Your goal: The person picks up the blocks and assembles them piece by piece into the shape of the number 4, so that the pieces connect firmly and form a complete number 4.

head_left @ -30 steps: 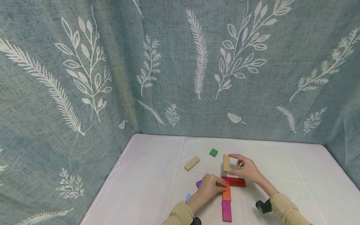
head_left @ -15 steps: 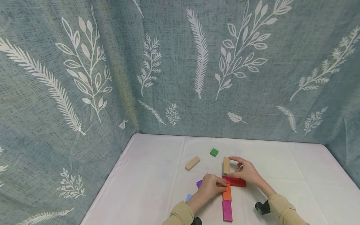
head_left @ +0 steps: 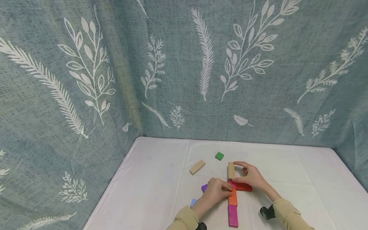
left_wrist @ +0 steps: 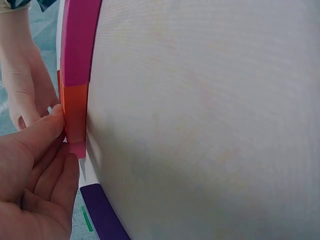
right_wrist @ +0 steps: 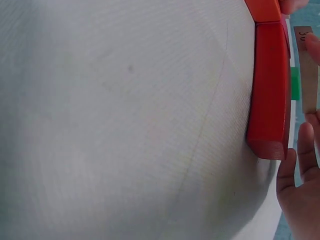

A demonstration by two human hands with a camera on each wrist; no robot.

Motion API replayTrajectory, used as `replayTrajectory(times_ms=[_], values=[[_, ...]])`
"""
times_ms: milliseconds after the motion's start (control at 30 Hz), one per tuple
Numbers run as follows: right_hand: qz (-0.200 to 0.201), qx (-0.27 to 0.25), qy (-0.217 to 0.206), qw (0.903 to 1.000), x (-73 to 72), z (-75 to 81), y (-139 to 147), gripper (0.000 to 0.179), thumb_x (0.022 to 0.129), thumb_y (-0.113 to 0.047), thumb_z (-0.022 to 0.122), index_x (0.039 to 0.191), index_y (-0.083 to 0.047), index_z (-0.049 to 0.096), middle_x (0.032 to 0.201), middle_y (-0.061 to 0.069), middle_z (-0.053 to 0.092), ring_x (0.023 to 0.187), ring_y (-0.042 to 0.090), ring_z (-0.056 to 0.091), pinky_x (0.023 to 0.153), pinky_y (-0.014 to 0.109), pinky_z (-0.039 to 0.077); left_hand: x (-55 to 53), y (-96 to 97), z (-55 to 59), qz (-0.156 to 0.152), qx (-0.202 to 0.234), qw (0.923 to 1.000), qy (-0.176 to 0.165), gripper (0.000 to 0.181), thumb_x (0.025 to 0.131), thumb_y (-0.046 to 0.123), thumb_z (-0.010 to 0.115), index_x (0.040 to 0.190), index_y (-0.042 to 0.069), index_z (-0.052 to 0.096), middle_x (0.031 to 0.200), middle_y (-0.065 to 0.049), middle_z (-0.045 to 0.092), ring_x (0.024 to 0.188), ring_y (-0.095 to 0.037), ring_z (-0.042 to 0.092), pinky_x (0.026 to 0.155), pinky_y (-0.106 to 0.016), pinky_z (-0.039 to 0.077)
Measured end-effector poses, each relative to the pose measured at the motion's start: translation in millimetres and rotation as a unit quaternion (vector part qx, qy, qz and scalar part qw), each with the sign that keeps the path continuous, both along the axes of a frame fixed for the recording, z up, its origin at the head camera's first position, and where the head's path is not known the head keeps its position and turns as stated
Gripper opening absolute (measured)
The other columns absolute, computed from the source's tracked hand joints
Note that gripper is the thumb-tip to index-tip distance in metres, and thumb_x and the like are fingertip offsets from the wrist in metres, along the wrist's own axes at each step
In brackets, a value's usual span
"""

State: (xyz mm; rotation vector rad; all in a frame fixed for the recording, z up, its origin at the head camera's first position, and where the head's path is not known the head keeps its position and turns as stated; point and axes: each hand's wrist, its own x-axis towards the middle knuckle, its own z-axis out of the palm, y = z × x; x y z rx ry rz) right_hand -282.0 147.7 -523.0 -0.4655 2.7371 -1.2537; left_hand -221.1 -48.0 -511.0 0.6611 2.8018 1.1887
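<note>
My right hand (head_left: 250, 177) pinches a plain wooden block (head_left: 231, 171) by its two ends, thumb at the near one. Dark marks show on one end of this block (right_wrist: 308, 65) in the right wrist view. It sits just beyond a pink block (head_left: 230, 183), in line with an orange block (head_left: 233, 198) and a magenta block (head_left: 233, 216). A red block (head_left: 244, 187) extends to the right from the pink one. My left hand (head_left: 214, 191) rests thumb and fingertips over the top of the orange block, near its joint with the pink one.
On the white-covered table (head_left: 155, 179), another wooden block (head_left: 197, 167) and a green block (head_left: 219, 156) lie farther back. Purple (head_left: 204, 187) and light blue (head_left: 193, 202) blocks are partly hidden by the left hand. A patterned curtain (head_left: 184, 70) hangs behind.
My right hand has brought the wooden block slightly toward me, up against the far side of the pink block in the head view. The left hand has stayed in place.
</note>
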Motion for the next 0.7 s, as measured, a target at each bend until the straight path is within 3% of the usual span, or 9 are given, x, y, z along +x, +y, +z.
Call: replayTrajectory(times_ms=[300, 400, 433, 533, 700], values=[[0.005, 0.008, -0.004, 0.9999, -3.8, -2.3, 0.1, 0.068, 0.071, -0.028, 0.083, 0.129, -0.008, 0.056, 0.086, 0.004, 0.054, 0.075, 0.014, 0.044, 0.057, 0.021, 0.037, -1.6, 1.0, -0.9, 0.007, 0.0, 1.0, -0.003, 0.01, 0.075, 0.013, 0.079, 0.084, 0.013, 0.079, 0.085, 0.005, 0.076, 0.089, -0.002, 0.068, 0.083, -0.017, 0.048], [0.008, 0.009, -0.005, 0.9999, -4.9, -1.5, -0.1, 0.067, 0.071, -0.029, 0.083, 0.129, -0.008, 0.056, 0.082, 0.003, 0.052, 0.073, 0.013, 0.043, 0.057, 0.021, 0.036, -1.1, 0.7, 0.8, 0.002, 0.006, 0.9999, 0.009, 0.01, 0.074, 0.012, 0.08, 0.084, 0.012, 0.078, 0.085, 0.004, 0.076, 0.089, -0.002, 0.068, 0.082, -0.018, 0.048], [0.008, 0.01, -0.006, 0.9999, -5.2, -1.1, -0.2, 0.067, 0.071, -0.029, 0.083, 0.129, -0.008, 0.056, 0.081, 0.003, 0.052, 0.072, 0.013, 0.043, 0.057, 0.021, 0.036, -3.1, 0.6, -4.2, -0.002, 0.004, 0.9997, 0.025, 0.009, 0.075, 0.014, 0.08, 0.084, 0.014, 0.079, 0.084, 0.006, 0.075, 0.088, -0.001, 0.068, 0.081, -0.018, 0.048], [0.008, 0.013, -0.009, 0.9998, -5.8, 0.4, -0.6, 0.067, 0.071, -0.028, 0.082, 0.129, -0.007, 0.056, 0.08, 0.003, 0.051, 0.072, 0.012, 0.042, 0.056, 0.021, 0.035, -3.0, 0.7, -3.1, -0.004, 0.01, 0.9996, 0.028, 0.01, 0.075, 0.013, 0.08, 0.084, 0.013, 0.079, 0.084, 0.004, 0.076, 0.087, -0.002, 0.068, 0.079, -0.018, 0.049], [0.008, 0.016, -0.019, 0.9997, -6.8, 3.6, -2.0, 0.067, 0.072, -0.027, 0.082, 0.129, -0.006, 0.056, 0.08, 0.004, 0.05, 0.073, 0.013, 0.042, 0.056, 0.021, 0.034, -3.3, 2.5, 0.3, 0.007, 0.007, 0.9999, -0.005, 0.011, 0.075, 0.012, 0.079, 0.085, 0.012, 0.078, 0.085, 0.003, 0.076, 0.088, -0.001, 0.068, 0.081, -0.017, 0.048]])
